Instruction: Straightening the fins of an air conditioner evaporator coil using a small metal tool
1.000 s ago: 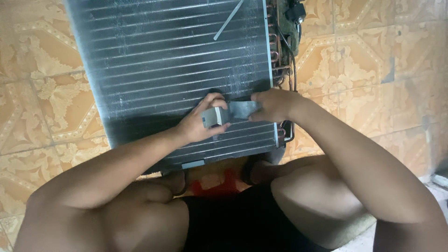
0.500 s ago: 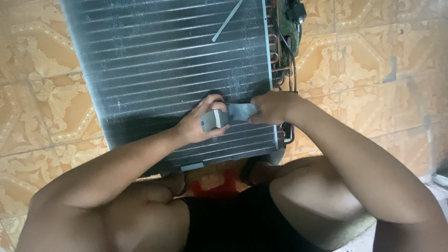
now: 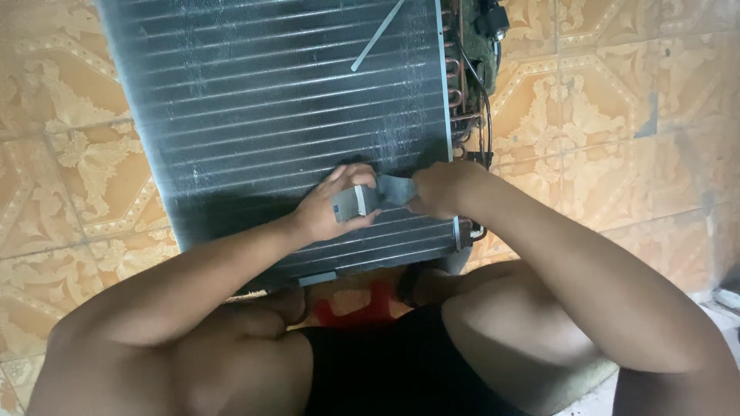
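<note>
Almost nothing has moved since the earlier frame: both hands stay on the grey comb tool at the frame centre. Left hand grips its left end, right hand clenches its right end, pressed against the finned coil.

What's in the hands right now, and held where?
Both hands share one flat grey tool pressed on the finned coil: left hand grips its near end, right hand the far end.
</note>
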